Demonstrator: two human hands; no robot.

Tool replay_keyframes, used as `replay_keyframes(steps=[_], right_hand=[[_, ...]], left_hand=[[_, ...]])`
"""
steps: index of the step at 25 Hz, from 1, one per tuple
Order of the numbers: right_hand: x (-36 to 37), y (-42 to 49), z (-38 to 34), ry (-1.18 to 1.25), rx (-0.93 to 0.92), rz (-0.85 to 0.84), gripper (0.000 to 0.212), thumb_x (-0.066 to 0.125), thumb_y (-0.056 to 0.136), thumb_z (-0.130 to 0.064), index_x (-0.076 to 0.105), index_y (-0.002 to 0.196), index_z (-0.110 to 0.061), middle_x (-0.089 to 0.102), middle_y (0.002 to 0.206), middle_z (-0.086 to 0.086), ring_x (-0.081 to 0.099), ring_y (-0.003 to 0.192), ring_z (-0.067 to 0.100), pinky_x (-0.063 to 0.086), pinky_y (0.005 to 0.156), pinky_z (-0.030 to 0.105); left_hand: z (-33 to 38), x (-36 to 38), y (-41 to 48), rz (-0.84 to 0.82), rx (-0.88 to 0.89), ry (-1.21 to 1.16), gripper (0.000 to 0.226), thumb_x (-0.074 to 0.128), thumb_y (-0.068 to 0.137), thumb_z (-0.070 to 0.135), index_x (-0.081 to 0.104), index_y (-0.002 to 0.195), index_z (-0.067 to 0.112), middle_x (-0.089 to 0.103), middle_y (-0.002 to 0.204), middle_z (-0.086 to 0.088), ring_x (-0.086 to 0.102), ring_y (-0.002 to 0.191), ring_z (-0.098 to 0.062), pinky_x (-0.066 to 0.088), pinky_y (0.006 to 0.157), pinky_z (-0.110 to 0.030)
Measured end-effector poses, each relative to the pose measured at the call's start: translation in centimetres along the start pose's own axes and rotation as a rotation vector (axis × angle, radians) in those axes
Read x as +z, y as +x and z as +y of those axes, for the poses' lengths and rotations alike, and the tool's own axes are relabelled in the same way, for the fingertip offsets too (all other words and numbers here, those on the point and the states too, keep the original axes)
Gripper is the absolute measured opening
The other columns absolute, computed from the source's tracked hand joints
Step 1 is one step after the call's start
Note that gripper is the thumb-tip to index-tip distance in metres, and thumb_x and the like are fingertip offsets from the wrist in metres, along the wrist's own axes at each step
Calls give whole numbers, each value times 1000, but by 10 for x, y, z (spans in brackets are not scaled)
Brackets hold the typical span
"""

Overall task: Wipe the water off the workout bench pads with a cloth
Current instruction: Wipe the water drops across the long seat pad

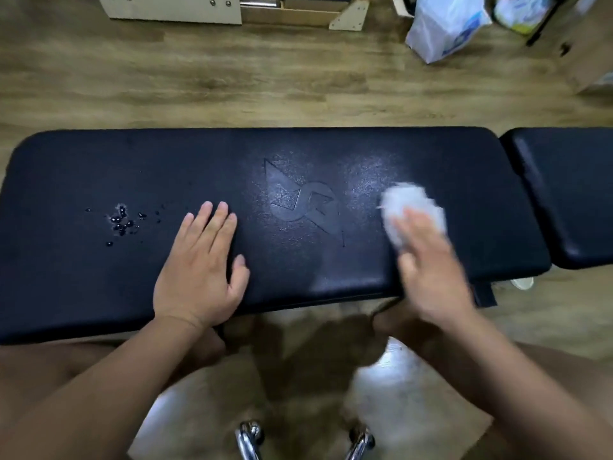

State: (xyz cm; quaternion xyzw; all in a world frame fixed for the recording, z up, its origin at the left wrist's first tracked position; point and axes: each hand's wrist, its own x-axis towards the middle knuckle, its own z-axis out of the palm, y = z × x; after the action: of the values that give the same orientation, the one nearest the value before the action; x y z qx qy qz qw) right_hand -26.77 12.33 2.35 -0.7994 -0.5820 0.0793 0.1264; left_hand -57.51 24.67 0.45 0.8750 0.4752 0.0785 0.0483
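Two hands on pad (99, 167): left hand (202, 267) flat, fingers (223, 214) straight; right hand (431, 270) (grip blurred) on cloth (408, 202)

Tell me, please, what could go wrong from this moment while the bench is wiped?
1. The water drops lie beyond the left hand, far from the cloth that the right hand presses; they may be missed, or the left hand may smear them.
2. The cloth is bunched small, so it may spread water over the long pad rather than lift it.
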Motion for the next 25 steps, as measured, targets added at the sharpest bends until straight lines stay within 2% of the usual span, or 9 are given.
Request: replay_keyframes(steps=[3, 5, 9, 11, 14, 18, 21, 23, 25], right_hand=[[-61, 2, 106, -35, 593, 73, 56, 25, 80, -32, 51, 128, -22, 49, 139, 18, 46, 125, 43, 38, 102, 47], [-59, 7, 97, -12, 730, 168, 44, 24, 74, -22, 51, 108, -16, 55, 118, 21, 51, 108, 48, 40, 94, 48], [35, -21, -69, -26, 279, 260, 61, 30, 77, -16, 49, 134, -7, 43, 145, 22, 33, 136, 41, 15, 119, 51], [64, -46, -162, 57, -74, 108, 61, 36, 79, -23, 52, 137, -11, 44, 149, 11, 33, 141, 32, 25, 116, 52], [55, -42, -138, 72, -406, -70, 60, 40, 78, -24, 54, 136, -19, 46, 149, 3, 36, 141, 25, 31, 115, 43], [-15, -20, 44, -60, 146, 54, 59, 30, 81, -22, 54, 134, -15, 45, 148, 12, 42, 136, 31, 32, 113, 44], [-58, 10, 105, -89, 619, 145, 40, 27, 79, -22, 52, 110, -16, 54, 122, 22, 51, 110, 44, 43, 95, 50], [-37, 30, 67, -94, 610, 172, 42, 22, 72, -21, 51, 101, -12, 52, 118, 26, 50, 110, 46, 42, 95, 54], [9, 39, -15, -108, 334, 199, 65, 18, 73, -21, 55, 123, -4, 49, 136, 27, 44, 127, 47, 33, 108, 59]], left_hand=[[1, 0, 0, 11, 1, 0, 66, 33, 87, 34, 45, 140, -4, 40, 151, -19, 29, 145, -34, 19, 120, -49], [0, 0, -1, 20, 5, -14, 65, 34, 87, 33, 46, 140, -4, 41, 150, -20, 30, 144, -35, 20, 120, -50], [1, 0, 0, 14, 2, -11, 65, 33, 88, 32, 45, 140, -4, 40, 151, -19, 29, 145, -34, 20, 120, -49], [-1, 1, 0, 6, 8, -15, 65, 32, 88, 32, 44, 140, -4, 39, 152, -19, 28, 145, -34, 17, 120, -48], [-1, 0, 0, 13, 6, -21, 65, 31, 87, 29, 45, 140, -4, 38, 152, -19, 28, 145, -34, 17, 121, -48], [1, 0, -1, 21, -7, -15, 65, 33, 87, 29, 44, 141, -4, 39, 151, -19, 29, 144, -35, 19, 120, -49], [0, 2, 1, 40, 11, -16, 64, 35, 86, 28, 46, 139, -5, 42, 150, -20, 32, 143, -37, 22, 119, -52], [0, 2, -1, 27, 9, -8, 64, 35, 85, 28, 46, 139, -5, 42, 150, -20, 32, 143, -37, 23, 118, -52], [-1, 2, 0, 24, 12, 1, 64, 35, 85, 28, 46, 139, -4, 41, 150, -20, 31, 143, -36, 22, 119, -51]])
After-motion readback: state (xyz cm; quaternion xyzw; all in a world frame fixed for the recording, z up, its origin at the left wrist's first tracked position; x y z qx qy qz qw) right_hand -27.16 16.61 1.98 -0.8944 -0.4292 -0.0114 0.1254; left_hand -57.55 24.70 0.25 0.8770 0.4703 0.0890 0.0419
